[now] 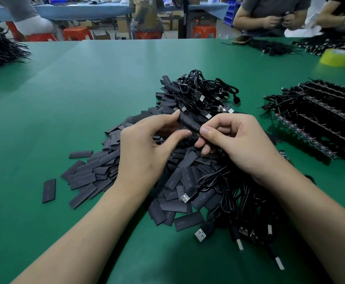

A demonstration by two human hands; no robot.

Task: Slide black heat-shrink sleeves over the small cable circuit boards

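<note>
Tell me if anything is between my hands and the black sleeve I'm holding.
Nothing visible is. The left hand and right hand both grip the sleeve directly, one at each end, above the loose sleeves.

We log a factory assembly workshop: broad green-matted worktable (85, 89); heap of flat black heat-shrink sleeves (93, 171); bundled black USB cables (206, 93); rows of small circuit boards (302, 136); red plastic stools (78, 32); cardboard cartons (124, 24); seated co-workers (270, 9) handling parts.

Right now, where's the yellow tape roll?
In the head view, the yellow tape roll sits at the far right of the green table, beside piles of black cables.
</note>
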